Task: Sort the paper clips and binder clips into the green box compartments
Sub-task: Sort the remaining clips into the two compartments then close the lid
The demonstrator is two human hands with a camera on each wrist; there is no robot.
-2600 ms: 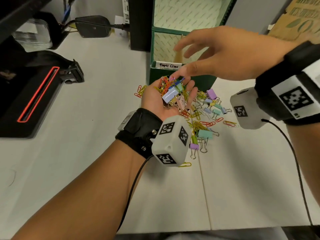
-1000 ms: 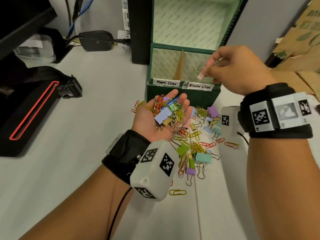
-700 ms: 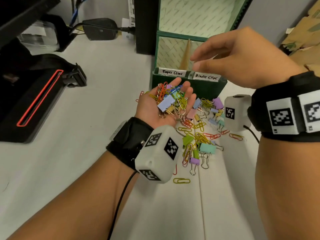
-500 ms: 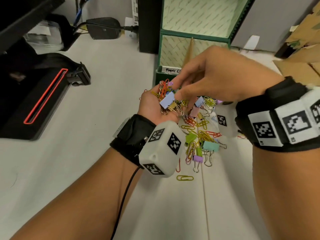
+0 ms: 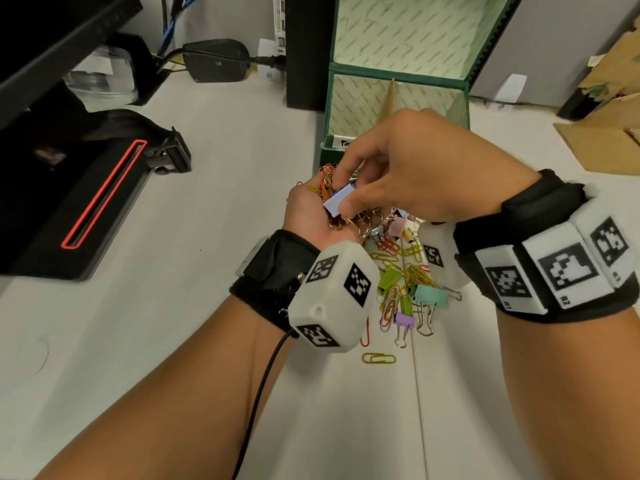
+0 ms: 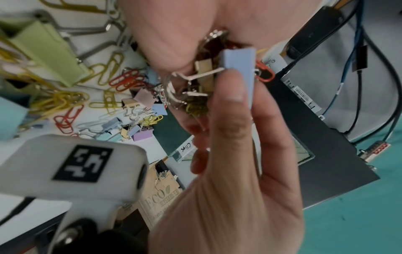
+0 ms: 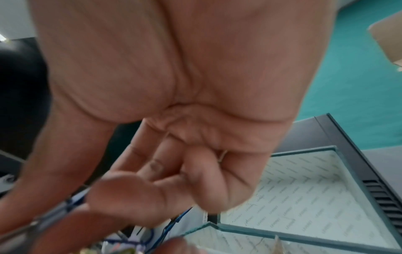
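My left hand (image 5: 306,211) is held palm up above the table, cupping a heap of coloured paper clips and binder clips. My right hand (image 5: 343,199) reaches over it, and thumb and forefinger pinch a light blue binder clip (image 5: 334,204) lying on the heap. The left wrist view shows the thumb pressed on that blue binder clip (image 6: 237,58), with the left palm (image 6: 174,34) above it. The green box (image 5: 398,77) stands open just behind the hands, a cardboard divider (image 5: 391,98) splitting it in two. My right hand hides most of its front labels. More clips (image 5: 405,271) lie loose on the table under the hands.
A black device with a red outline (image 5: 86,202) lies at the left. A black tower (image 5: 304,50) stands left of the box, with a power adapter (image 5: 218,60) and cables behind. Cardboard (image 5: 606,133) lies at the right. A lone yellow paper clip (image 5: 378,358) lies nearest me.
My right hand let go of a pink binder clip over the box's right compartment, came back down to the left palm and pinched the blue binder clip. The left hand stayed cupped.
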